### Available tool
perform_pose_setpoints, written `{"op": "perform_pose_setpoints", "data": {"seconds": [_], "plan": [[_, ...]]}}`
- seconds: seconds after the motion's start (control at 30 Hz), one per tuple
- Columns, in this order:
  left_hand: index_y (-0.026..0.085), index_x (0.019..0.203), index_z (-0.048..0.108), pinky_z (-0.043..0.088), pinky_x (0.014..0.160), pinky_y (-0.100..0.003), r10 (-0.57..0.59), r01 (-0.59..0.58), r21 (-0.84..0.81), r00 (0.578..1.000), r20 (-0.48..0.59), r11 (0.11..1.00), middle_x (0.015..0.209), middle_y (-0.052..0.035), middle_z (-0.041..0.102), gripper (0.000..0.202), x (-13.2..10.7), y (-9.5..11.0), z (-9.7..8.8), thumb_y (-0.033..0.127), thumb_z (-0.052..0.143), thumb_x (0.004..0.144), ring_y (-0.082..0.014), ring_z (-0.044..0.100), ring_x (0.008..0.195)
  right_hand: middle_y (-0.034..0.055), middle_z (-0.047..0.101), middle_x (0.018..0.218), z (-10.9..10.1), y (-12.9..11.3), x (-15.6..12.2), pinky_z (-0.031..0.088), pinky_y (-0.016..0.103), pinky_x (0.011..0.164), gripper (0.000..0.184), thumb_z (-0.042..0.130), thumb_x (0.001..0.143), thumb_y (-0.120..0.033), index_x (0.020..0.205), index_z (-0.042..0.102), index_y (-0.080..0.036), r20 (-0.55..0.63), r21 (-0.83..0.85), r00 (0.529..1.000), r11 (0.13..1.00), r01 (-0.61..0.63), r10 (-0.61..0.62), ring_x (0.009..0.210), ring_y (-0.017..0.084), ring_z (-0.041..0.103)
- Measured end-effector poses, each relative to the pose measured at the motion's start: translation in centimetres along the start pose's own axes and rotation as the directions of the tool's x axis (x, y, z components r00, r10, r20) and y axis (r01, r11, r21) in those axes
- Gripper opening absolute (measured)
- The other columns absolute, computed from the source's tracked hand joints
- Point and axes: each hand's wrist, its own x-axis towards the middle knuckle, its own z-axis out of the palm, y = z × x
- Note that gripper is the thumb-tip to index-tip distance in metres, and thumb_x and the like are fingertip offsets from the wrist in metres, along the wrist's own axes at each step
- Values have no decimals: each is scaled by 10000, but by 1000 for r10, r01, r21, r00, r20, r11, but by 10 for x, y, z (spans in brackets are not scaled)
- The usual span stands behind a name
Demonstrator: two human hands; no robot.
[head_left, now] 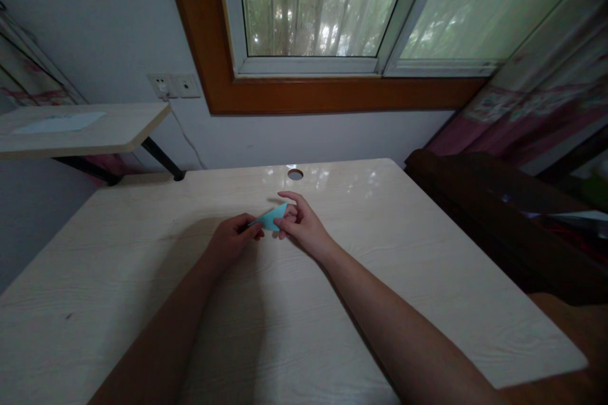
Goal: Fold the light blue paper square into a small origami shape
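Forearms (389,310) over table (427,234); left hand (232,234), right hand (304,221) pinch blue paper (271,219), narrow tip left, long axis rising rightward.

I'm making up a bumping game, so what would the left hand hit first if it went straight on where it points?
Probably the right hand: the left hand points towards it, with the light-blue piece it holds between them. One view leaves depth unclear.

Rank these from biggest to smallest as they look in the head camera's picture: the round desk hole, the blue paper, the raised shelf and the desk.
1. Desk
2. Raised shelf, cut off at the left edge
3. Blue paper, partly covered by fingers
4. Round hole
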Motion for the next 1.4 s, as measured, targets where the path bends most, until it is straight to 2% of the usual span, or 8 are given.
{"op": "perform_pose_setpoints", "data": {"seconds": [0.2,0.33,0.53,0.63,0.73,0.9,1.17,1.4], "plan": [[171,824,677,502,700,-287,-17,14,-82,999,-36,997,746,-45,705,293,1,1,-1,437,572,887,-185,648,700,-54,566,716,0,1,-2,482,217,521,331,670,827,-329,1111,543,-218,16,17,1000,1000,23,-23,540,102,614],[161,824,666,498,682,-285,-25,18,-81,996,-87,997,730,-48,704,318,0,8,-2,433,524,908,-183,644,685,-33,607,671,1,2,-2,464,217,533,276,679,826,-364,1003,569,-182,-5,-11,1000,1000,-10,10,544,114,618],[147,798,649,490,669,-272,-1,-5,-79,997,-83,997,707,-43,682,358,-1,11,-1,432,483,939,-168,631,672,3,650,636,0,-1,-3,442,215,557,260,653,851,-409,911,623,-158,-5,-125,998,990,-67,66,566,119,615],[154,919,620,491,642,-265,41,-61,-166,991,-124,984,731,-21,670,282,2,5,0,432,579,896,-153,629,647,28,691,719,1,-3,-2,440,214,527,270,668,836,-420,872,622,-156,-7,-55,996,995,-89,89,524,101,586],[179,1106,557,503,630,-268,80,-117,-256,985,-150,960,780,1,662,397,4,1,2,400,707,812,-150,642,639,42,708,754,1,-5,-2,405,201,471,280,694,809,-417,852,611,-152,-30,25,992,992,-122,122,482,89,557],[189,1195,549,502,645,-271,114,-149,-296,985,-131,943,771,4,650,408,2,0,1,371,678,854,-143,637,647,45,708,732,-1,-2,-2,421,208,514,278,706,802,-410,828,613,-149,15,58,992,990,-130,129,522,97,572],[144,1114,616,480,642,-265,122,-139,-285,989,-79,948,712,-22,671,308,-3,6,-4,381,591,919,-149,627,639,43,688,709,-2,-7,-4,437,231,595,282,700,815,-415,797,629,-143,100,3,988,992,-123,122,590,109,578],[151,1087,639,479,609,-250,96,-91,-380,995,-5,921,725,-26,666,299,-6,6,0,377,633,891,-141,601,622,34,670,699,-6,-7,-5,430,243,631,263,692,830,-394,784,624,-144,178,31,979,994,-105,98,627,119,582]]}}
